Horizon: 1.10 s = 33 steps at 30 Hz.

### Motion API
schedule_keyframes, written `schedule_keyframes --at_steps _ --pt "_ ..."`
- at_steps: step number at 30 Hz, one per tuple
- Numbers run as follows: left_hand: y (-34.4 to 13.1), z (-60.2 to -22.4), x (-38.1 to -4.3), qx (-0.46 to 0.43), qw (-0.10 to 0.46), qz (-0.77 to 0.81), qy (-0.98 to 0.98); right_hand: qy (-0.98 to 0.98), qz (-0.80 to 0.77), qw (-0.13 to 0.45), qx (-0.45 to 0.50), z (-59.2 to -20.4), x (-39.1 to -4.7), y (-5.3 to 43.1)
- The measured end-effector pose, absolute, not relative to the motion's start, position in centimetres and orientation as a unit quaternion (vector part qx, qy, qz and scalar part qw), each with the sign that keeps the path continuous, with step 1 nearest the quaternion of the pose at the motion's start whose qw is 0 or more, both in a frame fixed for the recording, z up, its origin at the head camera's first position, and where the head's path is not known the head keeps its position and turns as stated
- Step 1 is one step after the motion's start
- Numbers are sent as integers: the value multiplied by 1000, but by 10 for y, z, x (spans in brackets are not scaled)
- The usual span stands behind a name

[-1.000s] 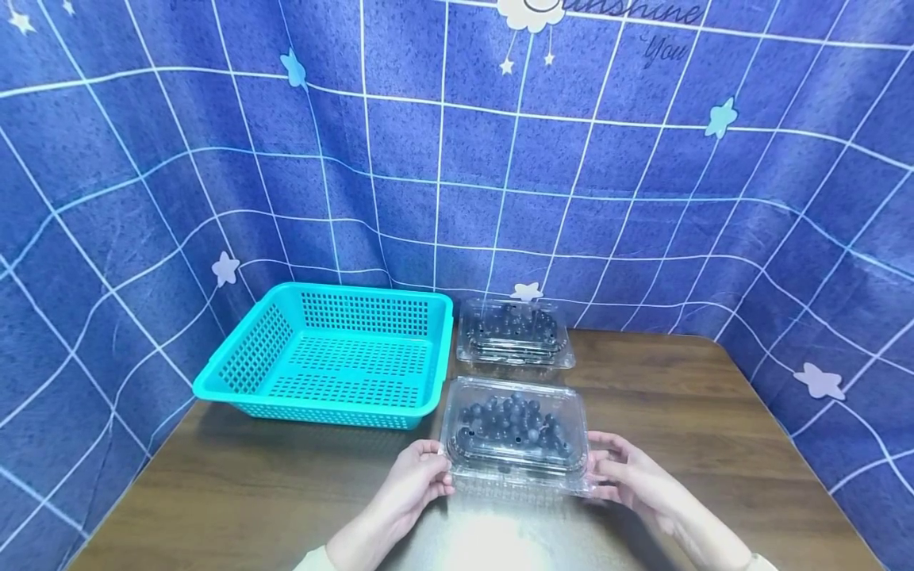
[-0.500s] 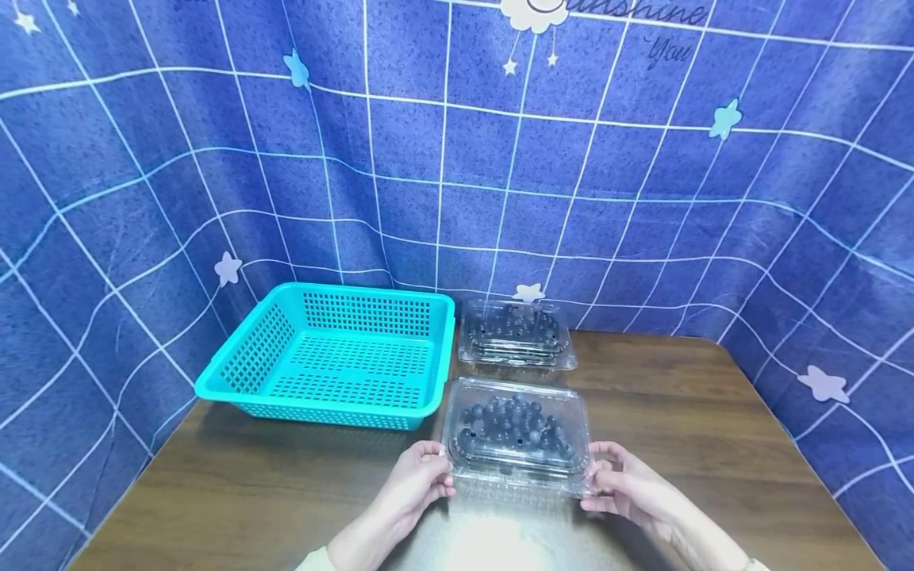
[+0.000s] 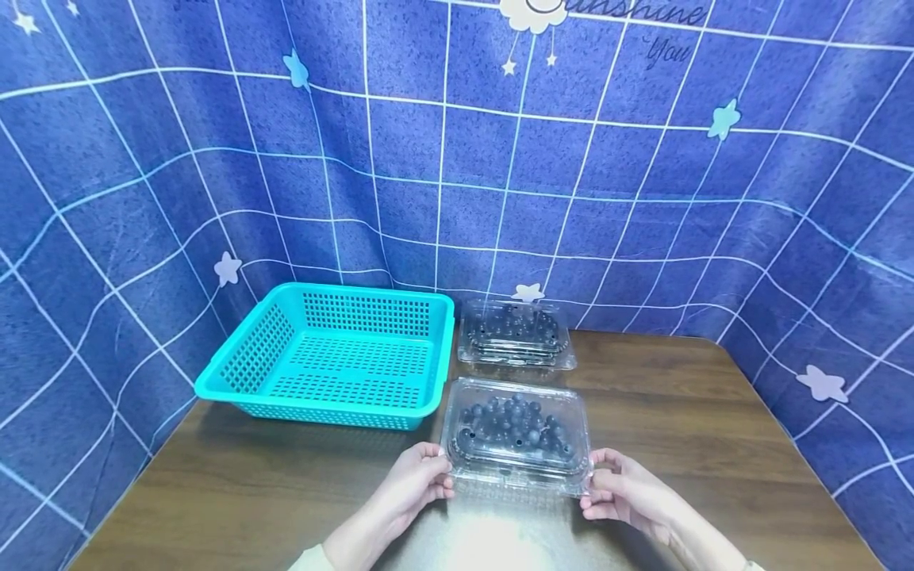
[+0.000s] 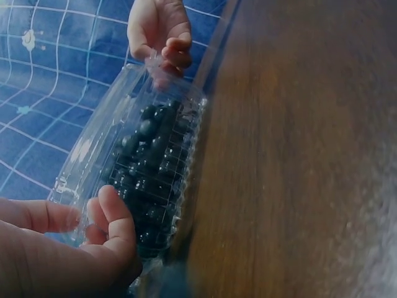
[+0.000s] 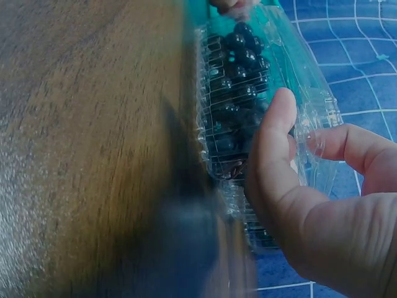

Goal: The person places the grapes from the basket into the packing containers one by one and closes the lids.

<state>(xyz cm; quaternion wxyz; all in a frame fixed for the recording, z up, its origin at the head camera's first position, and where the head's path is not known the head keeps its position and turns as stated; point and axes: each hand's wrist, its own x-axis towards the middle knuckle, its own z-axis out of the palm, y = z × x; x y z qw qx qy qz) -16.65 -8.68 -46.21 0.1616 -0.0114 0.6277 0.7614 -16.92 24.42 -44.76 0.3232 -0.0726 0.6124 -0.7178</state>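
Observation:
In the head view, a clear plastic clamshell box (image 3: 516, 432) of dark round fruit is held between my two hands, lid closed. My left hand (image 3: 417, 482) pinches its near left corner. At the near right corner my right hand (image 3: 624, 488) grips the rim between thumb and fingers. The left wrist view shows the dark fruit (image 4: 147, 129) through the clear wall, with the left thumb and fingers at the rim. From the right wrist, the right thumb (image 5: 276, 136) lies along the box's near side. Whether the box's base touches the table cannot be told.
A turquoise perforated basket (image 3: 437, 396) with nothing in it stands left of the box. Behind the box, another closed clamshell (image 3: 516, 333) of dark fruit, possibly stacked, sits near the curtain (image 3: 500, 159). The brown wooden table (image 3: 685, 412) extends to the right.
The box and left hand stay almost in place. My right hand's fingers have shifted slightly downward at the box's right corner and curl closer together.

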Motion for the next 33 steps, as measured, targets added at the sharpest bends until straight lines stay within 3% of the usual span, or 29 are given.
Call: schedule_keyframes --at_steps 14,33 --pt "-87 -462 -168 -22 152 756 637 663 -701 245 -92 -452 -176 242" --pt "-88 -461 -174 -36 145 756 637 679 -697 221 -64 -452 -180 241"
